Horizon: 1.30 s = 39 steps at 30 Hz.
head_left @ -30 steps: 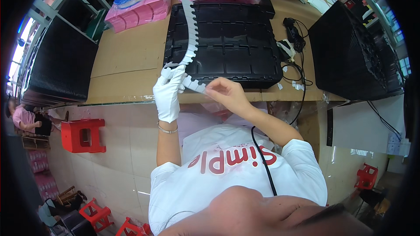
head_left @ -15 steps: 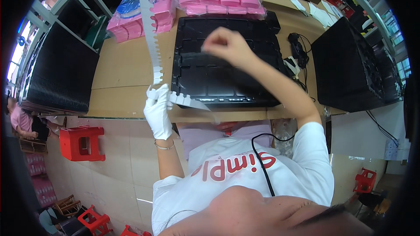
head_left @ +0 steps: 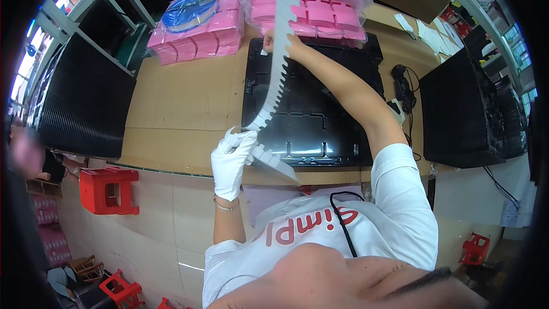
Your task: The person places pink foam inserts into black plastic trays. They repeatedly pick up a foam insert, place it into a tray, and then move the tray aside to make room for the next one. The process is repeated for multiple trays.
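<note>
My left hand (head_left: 230, 166), in a white glove, is closed around a long white strip (head_left: 278, 63) with notches along one edge, which looks like a band of stickers. The strip rises past the top of the picture, and its loose tail hangs to the right below the glove. My bare right hand (head_left: 279, 44) is at the far left corner of a black plastic tray (head_left: 320, 120), partly hidden behind the strip. Its fingers are pinched on a small white piece (head_left: 263, 52) at the tray's edge. The tray has moulded ridges and lies on a cardboard-covered table (head_left: 177, 103).
Bagged pink pieces (head_left: 326, 8) and a pink stack (head_left: 200, 40) topped by a blue roll (head_left: 190, 11) stand behind the tray. Tall black tray stacks flank the table at left (head_left: 80, 97) and right (head_left: 463, 114). A black corded device (head_left: 402, 83) lies right of the tray.
My right hand has gone from above the tray's middle to its far left corner. The strip now bends up to the right, across the tray. My left hand keeps its hold, and the whole view has shifted.
</note>
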Motion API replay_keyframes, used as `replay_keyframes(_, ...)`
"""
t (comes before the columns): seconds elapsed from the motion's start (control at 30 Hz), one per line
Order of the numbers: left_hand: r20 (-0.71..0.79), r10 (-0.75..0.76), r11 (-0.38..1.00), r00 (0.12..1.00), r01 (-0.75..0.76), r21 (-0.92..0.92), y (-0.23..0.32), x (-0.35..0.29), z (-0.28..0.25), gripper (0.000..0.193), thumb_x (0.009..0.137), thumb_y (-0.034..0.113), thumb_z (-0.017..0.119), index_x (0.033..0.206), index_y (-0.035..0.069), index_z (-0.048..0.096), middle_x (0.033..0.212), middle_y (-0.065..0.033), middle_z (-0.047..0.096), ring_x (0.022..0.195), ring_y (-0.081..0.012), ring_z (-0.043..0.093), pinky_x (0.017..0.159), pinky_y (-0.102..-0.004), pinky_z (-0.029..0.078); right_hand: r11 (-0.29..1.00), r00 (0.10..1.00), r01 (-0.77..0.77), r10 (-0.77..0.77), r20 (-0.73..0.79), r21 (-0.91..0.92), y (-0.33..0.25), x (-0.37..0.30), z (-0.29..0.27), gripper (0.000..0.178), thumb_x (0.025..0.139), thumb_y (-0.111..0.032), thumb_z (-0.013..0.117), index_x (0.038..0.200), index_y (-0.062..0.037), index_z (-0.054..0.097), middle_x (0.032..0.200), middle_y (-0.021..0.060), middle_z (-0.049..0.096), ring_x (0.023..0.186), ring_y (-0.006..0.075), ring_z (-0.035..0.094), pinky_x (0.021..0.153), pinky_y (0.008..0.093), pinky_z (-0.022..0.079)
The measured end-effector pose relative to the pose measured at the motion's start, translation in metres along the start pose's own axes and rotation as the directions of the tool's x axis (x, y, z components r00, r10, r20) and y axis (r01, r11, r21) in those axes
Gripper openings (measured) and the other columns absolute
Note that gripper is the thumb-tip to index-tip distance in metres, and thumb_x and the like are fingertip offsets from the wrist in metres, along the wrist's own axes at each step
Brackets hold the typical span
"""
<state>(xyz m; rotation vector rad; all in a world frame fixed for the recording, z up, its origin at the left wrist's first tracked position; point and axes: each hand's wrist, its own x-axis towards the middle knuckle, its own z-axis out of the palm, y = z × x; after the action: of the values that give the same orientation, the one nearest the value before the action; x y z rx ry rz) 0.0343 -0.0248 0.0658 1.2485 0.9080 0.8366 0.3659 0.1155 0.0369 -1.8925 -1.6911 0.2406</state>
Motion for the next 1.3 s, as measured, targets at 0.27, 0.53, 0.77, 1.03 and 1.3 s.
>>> replay_keyframes(0.27,0.006,0.02,0.999,1.0,-0.02,0.031,0.001,0.003,0.003,0.017,0.088,0.014,0.07,0.097,-0.001,0.071,0.078,-0.006,0.069,0.056,-0.0039,0.051,0.049,-0.0181,0.037,0.99,0.996,-0.069,0.076,0.052,-0.123,-0.009,0.003,-0.007,0.012,0.07,-0.024,0.072,0.076,-0.0134,0.072,0.081,0.0113,0.071,0.081,0.0285,0.069,0.074,0.0416,0.053)
replay_keyframes(0.53,-0.021,0.022,0.999,1.0,-0.021,0.031,0.005,0.001,0.005,0.018,0.091,0.013,0.067,0.1,-0.002,0.07,0.077,-0.0056,0.067,0.055,-0.0049,0.05,0.049,-0.0184,0.037,0.873,0.984,-0.093,0.009,0.175,0.478,-0.003,-0.028,-0.029,0.016,0.081,-0.016,0.071,0.089,-0.0014,0.07,0.092,0.0076,0.07,0.085,0.0132,0.064,0.078,0.0279,0.05)
replay_keyframes(0.77,-0.043,0.038,0.999,0.998,-0.039,-0.025,0.006,-0.003,0.006,0.018,0.091,0.011,0.066,0.102,-0.002,0.07,0.076,-0.0036,0.065,0.054,-0.0052,0.05,0.047,-0.0186,0.038,-0.045,0.863,-0.5,0.056,0.502,0.865,-0.053,-0.155,-0.051,0.019,0.091,-0.011,0.059,0.102,0.0042,0.062,0.1,0.0171,0.066,0.094,0.0205,0.064,0.083,0.0305,0.053)
replay_keyframes(1.03,-0.114,0.095,0.992,0.989,-0.104,-0.077,0.01,-0.012,0.008,0.017,0.092,0.012,0.066,0.103,0.0,0.07,0.076,-0.0034,0.065,0.056,-0.0046,0.051,0.048,-0.0185,0.039,0.654,0.89,-0.362,0.029,0.456,0.665,-0.147,-0.236,-0.032,0.017,0.084,-0.015,0.073,0.095,-0.0021,0.069,0.092,0.0031,0.068,0.087,0.0068,0.058,0.076,0.0238,0.047)
replay_keyframes(1.3,-0.318,0.12,0.989,0.94,-0.141,-0.044,-0.006,-0.015,-0.017,0.023,0.094,0.014,0.064,0.109,-0.003,0.067,0.073,0.0012,0.06,0.056,-0.0024,0.046,0.049,-0.0172,0.033,0.74,0.93,0.213,-0.354,0.099,0.638,-0.16,-0.236,-0.035,0.012,0.079,-0.013,0.077,0.082,-0.0052,0.068,0.085,0.0033,0.059,0.077,0.012,0.058,0.064,0.0245,0.045)
